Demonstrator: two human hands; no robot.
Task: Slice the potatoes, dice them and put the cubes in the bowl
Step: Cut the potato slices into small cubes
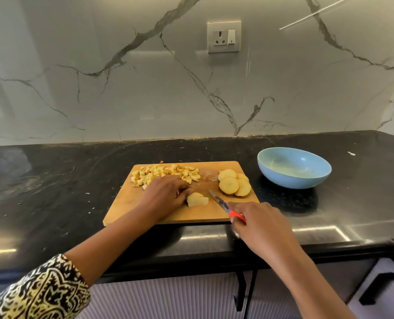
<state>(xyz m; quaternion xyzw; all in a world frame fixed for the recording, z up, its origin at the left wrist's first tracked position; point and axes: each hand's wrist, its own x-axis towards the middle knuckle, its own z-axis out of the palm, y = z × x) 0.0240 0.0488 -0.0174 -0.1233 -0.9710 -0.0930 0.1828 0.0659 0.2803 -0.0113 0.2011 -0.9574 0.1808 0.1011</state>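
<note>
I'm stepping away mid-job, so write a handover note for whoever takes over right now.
Hands: left hand holds a potato piece on the cutting board; right hand grips the knife.
Done: diced cubes piled at the board's far left; round slices stacked at its right.
To do: dice the piece and slices, move all cubes into the blue bowl, which holds none yet.
</note>
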